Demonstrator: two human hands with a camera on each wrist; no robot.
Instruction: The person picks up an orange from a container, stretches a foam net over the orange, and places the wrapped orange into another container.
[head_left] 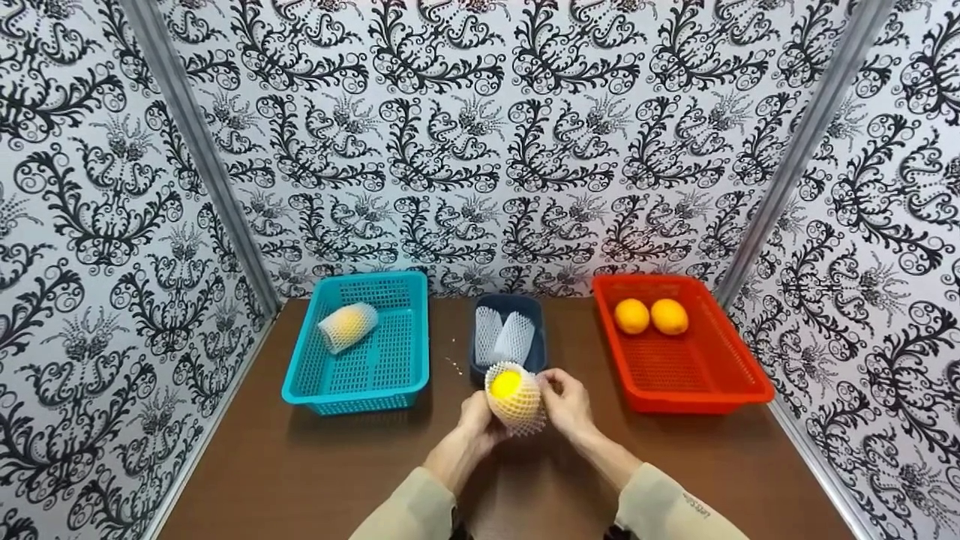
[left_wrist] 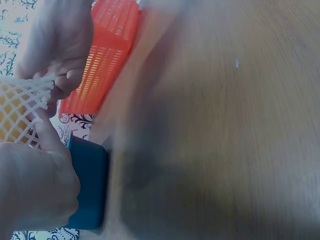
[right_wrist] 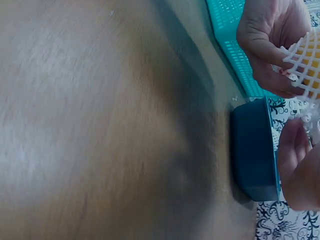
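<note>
An orange sits inside a white foam net sleeve, its bare top showing through the sleeve's open end. My left hand grips the sleeved orange from the left and below. On the other side, my right hand pinches the sleeve's edge between thumb and fingers. In the left wrist view the net stretches between both hands. The right wrist view shows the left fingers curled against the netting. Just behind the hands stands a dark blue bin with two foam sleeves in it.
A turquoise basket on the left holds one sleeved fruit. To the right, a red basket has two bare oranges near its back. Small white bits lie on the brown table. Patterned walls enclose the back and sides.
</note>
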